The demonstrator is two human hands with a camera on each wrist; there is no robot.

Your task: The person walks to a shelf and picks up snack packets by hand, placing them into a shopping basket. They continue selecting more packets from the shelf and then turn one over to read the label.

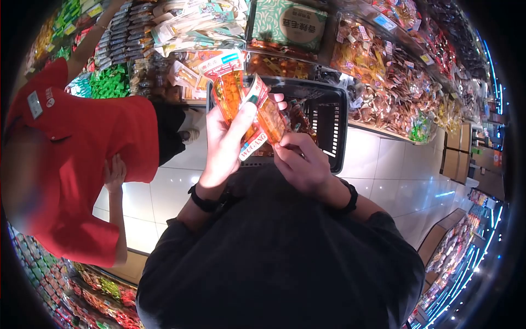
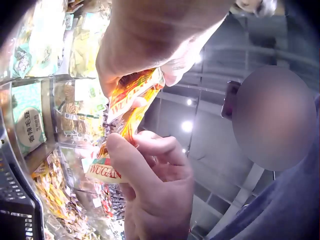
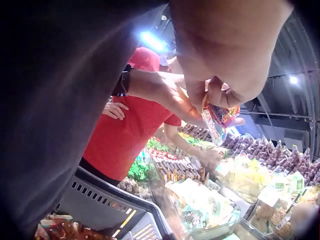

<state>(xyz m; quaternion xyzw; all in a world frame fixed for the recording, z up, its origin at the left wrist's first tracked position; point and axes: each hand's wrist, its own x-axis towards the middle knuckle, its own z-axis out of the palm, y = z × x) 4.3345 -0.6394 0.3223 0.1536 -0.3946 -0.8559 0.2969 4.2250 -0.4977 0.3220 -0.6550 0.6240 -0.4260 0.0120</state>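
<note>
My left hand [image 1: 229, 134] holds two red-and-orange snack packets in front of my chest, its thumb across them. The packet on the left [image 1: 229, 90] stands upright with a white top. Overlapping it, the second packet [image 1: 270, 114] leans to the right, and a white "WUGANG" strip shows near its lower end. My right hand [image 1: 306, 162] pinches that second packet at its lower right edge with thumb and fingertips. In the left wrist view, both hands meet at the packets [image 2: 132, 107]. Below them is a dark shopping basket [image 1: 342, 126] with several packets inside.
Bins of packaged snacks [image 1: 378, 71] run along the far side, with a green box sign [image 1: 287, 24] among them. A person in a red shirt [image 1: 104, 137] stands at my left, one arm reaching to the shelves. Tiled floor [image 1: 364, 156] shows beside the basket.
</note>
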